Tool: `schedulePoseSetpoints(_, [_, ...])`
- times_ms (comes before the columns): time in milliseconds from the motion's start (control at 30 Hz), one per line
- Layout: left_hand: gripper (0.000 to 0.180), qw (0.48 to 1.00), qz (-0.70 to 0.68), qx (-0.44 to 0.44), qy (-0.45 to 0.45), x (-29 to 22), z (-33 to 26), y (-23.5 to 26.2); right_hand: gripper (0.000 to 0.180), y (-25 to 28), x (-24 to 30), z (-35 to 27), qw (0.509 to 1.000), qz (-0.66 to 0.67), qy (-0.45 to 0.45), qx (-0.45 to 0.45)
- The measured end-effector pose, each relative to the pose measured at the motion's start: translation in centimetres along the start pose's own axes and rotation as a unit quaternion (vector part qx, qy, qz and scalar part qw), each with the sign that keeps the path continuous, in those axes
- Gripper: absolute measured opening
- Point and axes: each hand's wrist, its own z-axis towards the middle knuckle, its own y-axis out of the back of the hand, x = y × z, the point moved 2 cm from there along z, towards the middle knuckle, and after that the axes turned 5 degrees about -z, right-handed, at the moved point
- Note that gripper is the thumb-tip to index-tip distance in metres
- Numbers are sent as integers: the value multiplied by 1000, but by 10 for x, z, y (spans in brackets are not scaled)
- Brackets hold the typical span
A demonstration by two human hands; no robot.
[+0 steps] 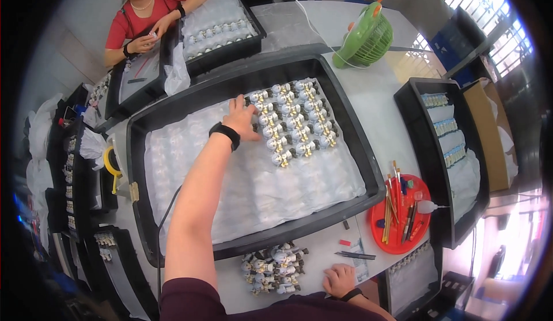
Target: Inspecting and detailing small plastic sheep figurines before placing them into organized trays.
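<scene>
My left hand [242,119] reaches into a large black tray [351,111] lined with white padded sheet [190,160]. Its fingers are spread beside the left edge of several rows of small white-and-gold figurines [291,111] with black feet. Dark bits show by the fingertips; whether the hand touches a figurine there is hidden. On the table in front of the tray, my right hand [340,280] rests with its fingers loosely bent and apart, and no held thing shows. A pile of similar figurines [273,269] lies to its left, outside the tray.
To the right sits a red plate [377,229] of brushes and pens, near a squeeze bottle [426,207]. Pens [354,255] lie by my right hand. A green fan [366,36] stands behind. Further trays [443,165] flank the table; a co-worker [147,16] sits at the far left.
</scene>
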Motion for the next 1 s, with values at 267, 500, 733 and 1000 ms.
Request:
schedulePoseSetpoints(267, [42,999,-16,26,-42,29,12,8,22,-6,0,-4,1000,0,-3,5])
schedulePoseSetpoints(500, [26,999,21,-2,-45,21,9,12,23,-2,4,1,1000,-1,11,-26])
schedulePoseSetpoints(733, [26,963,-92,-225,-120,-10,-124,70,24,-8,0,-7,1000,10,-3,9])
schedulePoseSetpoints(1000, [19,975,-209,-81,-11,-68,-383,10,25,-10,-1,-13,1000,29,9,7])
